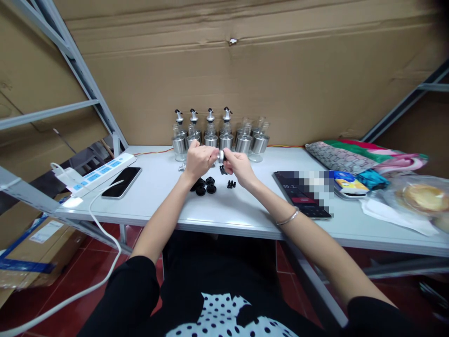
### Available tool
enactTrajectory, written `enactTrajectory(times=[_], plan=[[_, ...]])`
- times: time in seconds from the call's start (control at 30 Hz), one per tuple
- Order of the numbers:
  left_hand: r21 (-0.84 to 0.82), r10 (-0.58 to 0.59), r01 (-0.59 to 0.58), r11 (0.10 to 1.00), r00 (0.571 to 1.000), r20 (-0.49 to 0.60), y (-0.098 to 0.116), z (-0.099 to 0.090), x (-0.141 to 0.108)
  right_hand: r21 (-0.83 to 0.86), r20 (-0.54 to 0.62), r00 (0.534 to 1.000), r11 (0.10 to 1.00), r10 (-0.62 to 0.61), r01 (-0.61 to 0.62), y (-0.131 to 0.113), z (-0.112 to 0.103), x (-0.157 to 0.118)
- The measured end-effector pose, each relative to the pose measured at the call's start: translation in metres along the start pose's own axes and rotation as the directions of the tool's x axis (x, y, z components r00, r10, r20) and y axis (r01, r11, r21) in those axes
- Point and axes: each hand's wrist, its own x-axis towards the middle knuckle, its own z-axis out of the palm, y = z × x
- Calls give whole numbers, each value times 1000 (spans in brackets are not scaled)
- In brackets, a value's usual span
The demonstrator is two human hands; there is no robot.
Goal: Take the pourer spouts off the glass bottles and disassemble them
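Both hands meet above the middle of the white table. A small silver metal spout piece (220,157) shows between them. My left hand (201,161) is closed around one end of it. The fingers of my right hand (239,167) pinch the dark part at its other end. Round black caps (210,188) lie below my left hand, and small black pieces (231,184) lie below my right hand. Glass bottles with steel sleeves (226,139) stand in rows behind the hands. Several at the back left carry silver spouts with black tips (210,115).
On the left of the table (238,220) are a power strip (101,174), its cable and a phone (122,183). A tablet (301,194), a patterned bag (351,157) and wrapped food (424,197) lie right. Cardboard (245,79) stands behind.
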Motion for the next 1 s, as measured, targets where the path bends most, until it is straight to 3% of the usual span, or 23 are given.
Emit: enactTrajectory(times=[0.13,0.23,0.37,0.5,0.57,0.63,0.73,0.83,0.93,1.0], plan=[[-68,-51,52,996,999,11,-6,-1,4,-111,21,993,987,-115,117,-2,-2,-2],[-96,-81,82,992,997,11,-9,1,4,-320,65,967,913,-247,255,-2,-6,-2],[-142,-120,129,981,990,70,-14,4,3,-615,176,877,646,-447,452,1,-14,5],[-203,-142,183,962,969,201,-19,4,3,-750,348,783,348,-516,562,4,-19,11],[-231,-155,216,949,954,257,-20,4,3,-765,413,744,244,-525,596,4,-20,12],[-269,-163,248,931,940,300,-20,5,2,-766,436,722,200,-537,611,4,-20,11],[-255,-166,229,940,955,245,-16,7,-1,-754,381,736,273,-559,598,4,-19,6],[-119,-124,131,984,990,63,-9,7,-7,-651,243,838,559,-488,514,6,-17,1],[-16,-27,26,1000,999,-20,-4,6,-13,-445,156,964,856,-215,263,6,-14,-1],[16,12,-12,1000,999,-37,-3,4,-15,-330,186,982,940,-26,87,5,-12,-1]])
